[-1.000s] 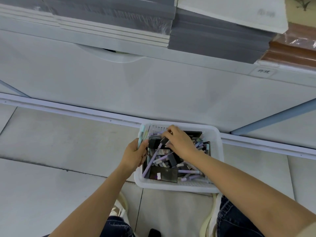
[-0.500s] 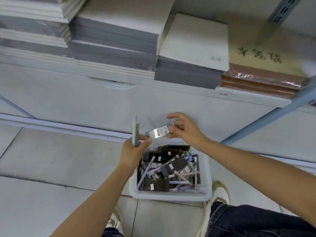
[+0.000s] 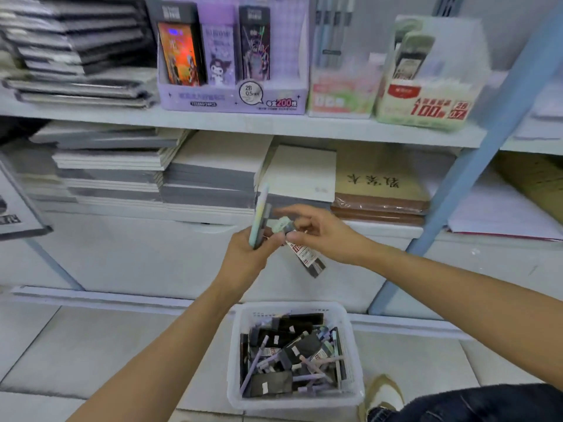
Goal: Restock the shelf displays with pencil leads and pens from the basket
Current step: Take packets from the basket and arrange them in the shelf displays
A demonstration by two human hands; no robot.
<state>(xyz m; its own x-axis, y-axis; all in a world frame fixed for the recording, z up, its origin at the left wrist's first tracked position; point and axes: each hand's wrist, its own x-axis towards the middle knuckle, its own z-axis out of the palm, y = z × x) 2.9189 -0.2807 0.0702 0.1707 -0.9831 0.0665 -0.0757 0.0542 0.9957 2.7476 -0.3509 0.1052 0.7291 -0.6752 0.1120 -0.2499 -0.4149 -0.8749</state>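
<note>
The hands meet mid-frame. The left hand (image 3: 243, 260) grips a few slim cases (image 3: 260, 214) upright, and the right hand (image 3: 326, 236) pinches one lead case (image 3: 306, 258) near its top, its long axis slanting toward 5 o'clock. The displays sit on the shelf (image 3: 91, 115) above — purple box (image 3: 231, 100) at 12 o'clock, green box (image 3: 426, 108) at 1 (nearer the right hand). The basket (image 3: 236, 360) lies at 6 o'clock — both forearms reach up and forward.
</note>
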